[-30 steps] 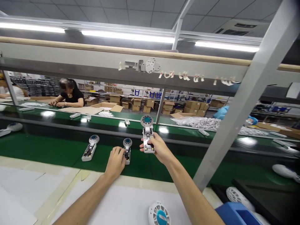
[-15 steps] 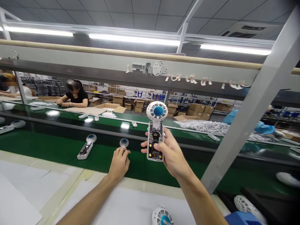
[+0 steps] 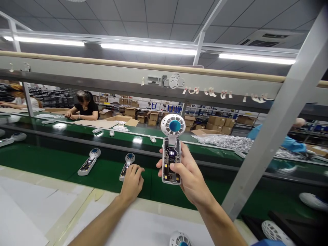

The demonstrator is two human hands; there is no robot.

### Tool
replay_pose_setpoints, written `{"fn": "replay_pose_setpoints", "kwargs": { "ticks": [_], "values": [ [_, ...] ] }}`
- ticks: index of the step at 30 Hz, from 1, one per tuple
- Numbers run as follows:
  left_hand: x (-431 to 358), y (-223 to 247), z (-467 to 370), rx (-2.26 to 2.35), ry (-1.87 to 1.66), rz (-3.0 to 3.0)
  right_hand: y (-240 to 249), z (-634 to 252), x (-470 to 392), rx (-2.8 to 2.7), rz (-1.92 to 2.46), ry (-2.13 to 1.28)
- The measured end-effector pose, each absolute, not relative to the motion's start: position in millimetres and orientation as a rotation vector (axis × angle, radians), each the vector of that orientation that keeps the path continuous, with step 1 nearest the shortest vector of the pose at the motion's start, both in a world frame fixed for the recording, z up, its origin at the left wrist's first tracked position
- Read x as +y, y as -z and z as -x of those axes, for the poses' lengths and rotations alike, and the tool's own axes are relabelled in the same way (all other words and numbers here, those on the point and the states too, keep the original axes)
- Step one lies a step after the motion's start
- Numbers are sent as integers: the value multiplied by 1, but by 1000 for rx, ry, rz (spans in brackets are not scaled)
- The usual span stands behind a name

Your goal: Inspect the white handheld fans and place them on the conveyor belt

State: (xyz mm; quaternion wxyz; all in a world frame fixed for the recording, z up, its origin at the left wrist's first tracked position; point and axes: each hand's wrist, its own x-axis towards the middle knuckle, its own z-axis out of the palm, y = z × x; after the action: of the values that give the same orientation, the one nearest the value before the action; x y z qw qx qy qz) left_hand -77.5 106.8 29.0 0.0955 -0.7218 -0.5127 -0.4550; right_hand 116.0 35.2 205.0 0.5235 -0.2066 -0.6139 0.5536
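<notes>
My right hand (image 3: 188, 174) is closed around a white handheld fan (image 3: 171, 160), held upright with its round blue-centred head on top. The fan's clear front shows a circuit board and a lit display, and my thumb presses on its front. My left hand (image 3: 132, 179) rests over the green belt (image 3: 107, 174), its curled fingers at the right side of a second fan (image 3: 130, 158); whether they grip it cannot be made out. A third fan (image 3: 89, 162) lies on the belt further left.
A slanted metal post (image 3: 266, 112) stands close on the right. One more fan head (image 3: 180, 239) is at the bottom edge. Across the line sit a person (image 3: 87, 109) and white parts (image 3: 225, 140). Other fans lie at far left (image 3: 17, 137) and lower right (image 3: 274, 230).
The fans on the belt have shifted left, and more of the one by my left hand shows. The held fan's display looks different. The whole view has moved slightly.
</notes>
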Motion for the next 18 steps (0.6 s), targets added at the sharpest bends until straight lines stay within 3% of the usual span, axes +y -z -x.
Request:
{"fn": "replay_pose_setpoints", "kwargs": {
  "ticks": [8,18],
  "values": [
    [107,-56,74,-1566,1673,2091,-215,-116,21,-1492,553,-1402],
    [47,-185,70,-1551,2505,2304,-209,-114,23,-1544,549,-1418]
  ]
}}
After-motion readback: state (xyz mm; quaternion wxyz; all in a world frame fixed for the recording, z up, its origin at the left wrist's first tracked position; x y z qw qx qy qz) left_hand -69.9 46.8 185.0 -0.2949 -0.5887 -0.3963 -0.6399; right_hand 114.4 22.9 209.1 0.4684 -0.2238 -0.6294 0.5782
